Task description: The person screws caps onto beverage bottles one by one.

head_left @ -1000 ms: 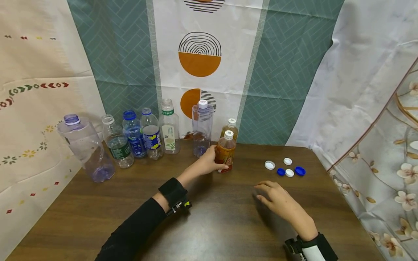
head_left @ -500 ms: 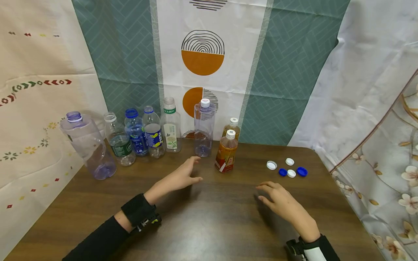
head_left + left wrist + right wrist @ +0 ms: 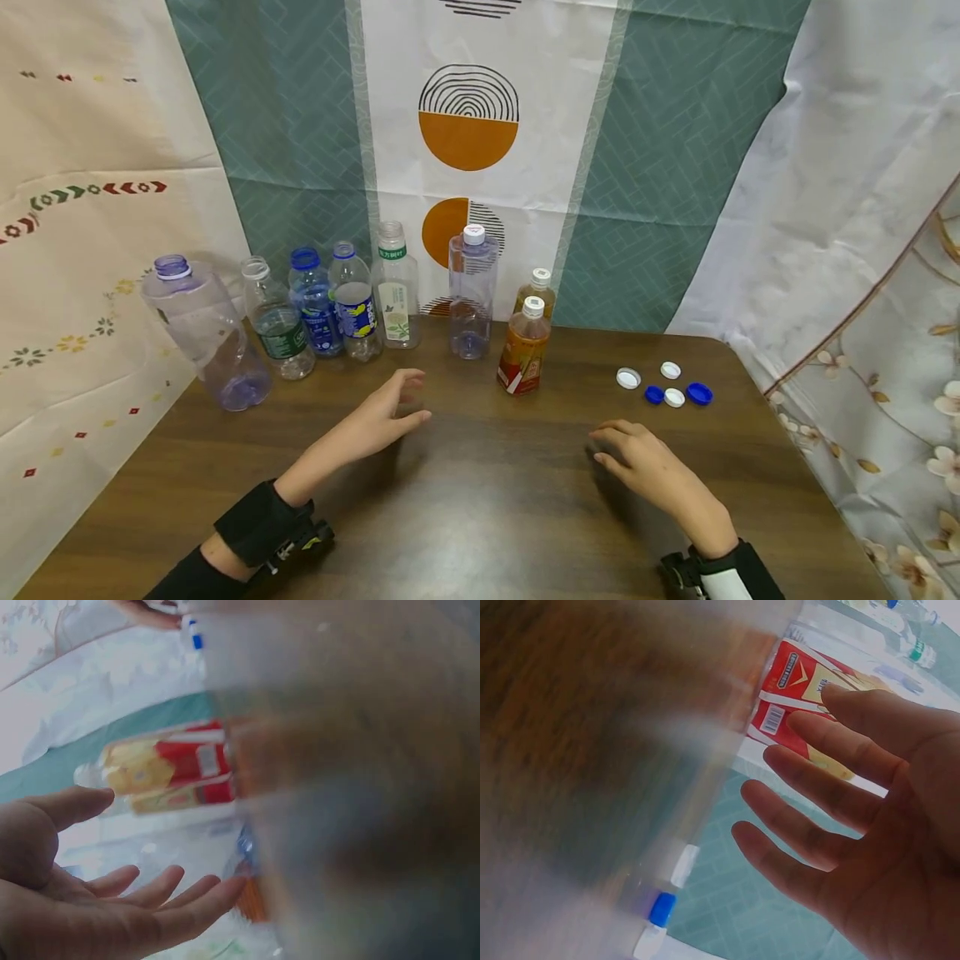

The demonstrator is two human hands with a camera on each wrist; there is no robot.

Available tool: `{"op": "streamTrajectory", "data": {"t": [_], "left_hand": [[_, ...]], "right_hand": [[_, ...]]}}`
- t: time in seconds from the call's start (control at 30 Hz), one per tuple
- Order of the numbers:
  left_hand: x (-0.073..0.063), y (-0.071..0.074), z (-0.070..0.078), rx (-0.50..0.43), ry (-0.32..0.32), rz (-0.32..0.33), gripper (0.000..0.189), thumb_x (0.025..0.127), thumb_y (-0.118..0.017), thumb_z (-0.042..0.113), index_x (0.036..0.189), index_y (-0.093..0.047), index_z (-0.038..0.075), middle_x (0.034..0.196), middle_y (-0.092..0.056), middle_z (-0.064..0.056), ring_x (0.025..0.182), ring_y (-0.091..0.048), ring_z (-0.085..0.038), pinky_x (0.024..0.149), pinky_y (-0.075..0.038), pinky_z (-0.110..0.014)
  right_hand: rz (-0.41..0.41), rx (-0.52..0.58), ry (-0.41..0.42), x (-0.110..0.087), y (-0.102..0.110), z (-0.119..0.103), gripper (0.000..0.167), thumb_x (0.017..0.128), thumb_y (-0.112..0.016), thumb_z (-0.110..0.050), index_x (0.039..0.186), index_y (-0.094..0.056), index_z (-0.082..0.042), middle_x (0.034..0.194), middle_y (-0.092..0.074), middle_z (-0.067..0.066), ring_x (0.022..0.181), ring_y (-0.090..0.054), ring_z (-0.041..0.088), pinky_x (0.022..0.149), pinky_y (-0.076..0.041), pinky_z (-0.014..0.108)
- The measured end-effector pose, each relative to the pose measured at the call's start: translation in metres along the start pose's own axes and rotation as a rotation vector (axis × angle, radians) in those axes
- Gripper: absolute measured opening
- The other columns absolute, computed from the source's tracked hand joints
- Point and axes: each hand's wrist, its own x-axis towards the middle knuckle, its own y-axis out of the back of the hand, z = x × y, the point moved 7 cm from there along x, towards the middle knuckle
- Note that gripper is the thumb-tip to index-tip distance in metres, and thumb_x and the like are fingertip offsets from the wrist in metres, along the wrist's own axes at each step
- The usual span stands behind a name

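Observation:
My left hand point(image 3: 371, 423) hovers over the table in front of the bottles, thumb and fingers apart, holding nothing. To its right stands a capped orange drink bottle point(image 3: 523, 354) with a red lower label, a second capped amber bottle point(image 3: 542, 287) partly hidden behind it. A tall clear capped bottle point(image 3: 471, 308) stands just left of them. My right hand point(image 3: 660, 471) is low over the table's right side, fingers relaxed, with nothing in it; in the right wrist view its fingers point(image 3: 810, 825) are spread. Nearest it lie several loose caps, including a white cap point(image 3: 628, 378) and a blue cap point(image 3: 700, 393).
Along the back left stand uncapped bottles: a large purple-tinted one point(image 3: 213, 342), a green-labelled one point(image 3: 279, 329), a blue one point(image 3: 317, 308), a yellow-and-blue-labelled one point(image 3: 356, 308) and a white-labelled one point(image 3: 396, 292). A patterned cloth point(image 3: 645, 183) hangs behind the table point(image 3: 480, 508).
My left hand has let go of the orange drink bottle and drawn back to the left. The bottle stays standing. My right hand has hardly moved.

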Motion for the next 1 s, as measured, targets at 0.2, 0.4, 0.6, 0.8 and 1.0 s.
{"op": "streamTrajectory", "data": {"t": [0.2, 0.4, 0.6, 0.8, 1.0], "left_hand": [[-0.023, 0.041, 0.015, 0.106, -0.042, 0.254, 0.058, 0.098, -0.067, 0.009, 0.146, -0.035, -0.004, 0.144, -0.045, -0.029, 0.131, -0.047, -0.049, 0.102, -0.046, -0.062], [-0.058, 0.085, 0.033, 0.196, -0.131, 0.565, 0.061, 0.093, -0.070, -0.001, 0.145, -0.037, -0.006, 0.141, -0.046, -0.029, 0.128, -0.048, -0.048, 0.102, -0.041, -0.062], [-0.091, 0.116, 0.014, 0.164, -0.093, 0.657, 0.060, 0.093, -0.069, -0.001, 0.143, -0.037, -0.006, 0.141, -0.049, -0.025, 0.121, -0.058, -0.039, 0.091, -0.042, -0.003], [-0.132, 0.139, -0.022, 0.118, 0.054, 0.809, 0.052, 0.094, -0.068, -0.002, 0.139, -0.044, -0.002, 0.122, -0.057, 0.001, 0.103, -0.054, 0.012, 0.081, -0.044, 0.001], [-0.170, 0.172, -0.061, -0.040, 0.255, 0.955, 0.065, 0.094, -0.069, 0.003, 0.148, -0.034, 0.011, 0.123, -0.041, 0.019, 0.097, -0.053, 0.009, 0.075, -0.046, -0.001]], "right_hand": [[-0.002, -0.001, -0.010, 0.000, -0.002, 0.002, 0.031, 0.095, -0.071, -0.012, 0.123, -0.068, 0.002, 0.125, -0.065, 0.018, 0.111, -0.065, 0.036, 0.087, -0.057, 0.046], [0.006, -0.007, -0.009, -0.001, 0.000, 0.001, 0.031, 0.096, -0.071, -0.012, 0.123, -0.068, 0.002, 0.125, -0.065, 0.018, 0.111, -0.065, 0.036, 0.088, -0.056, 0.047], [0.009, -0.008, -0.011, -0.002, 0.003, 0.001, 0.031, 0.096, -0.071, -0.012, 0.123, -0.068, 0.002, 0.125, -0.065, 0.018, 0.112, -0.065, 0.036, 0.089, -0.056, 0.048], [0.009, -0.008, -0.016, -0.004, 0.006, 0.002, 0.030, 0.095, -0.071, -0.011, 0.122, -0.068, 0.002, 0.125, -0.065, 0.019, 0.111, -0.065, 0.037, 0.089, -0.056, 0.048], [0.002, -0.022, -0.008, -0.002, 0.005, 0.004, 0.030, 0.095, -0.071, -0.011, 0.121, -0.068, 0.003, 0.123, -0.066, 0.019, 0.110, -0.065, 0.037, 0.087, -0.056, 0.048]]}}
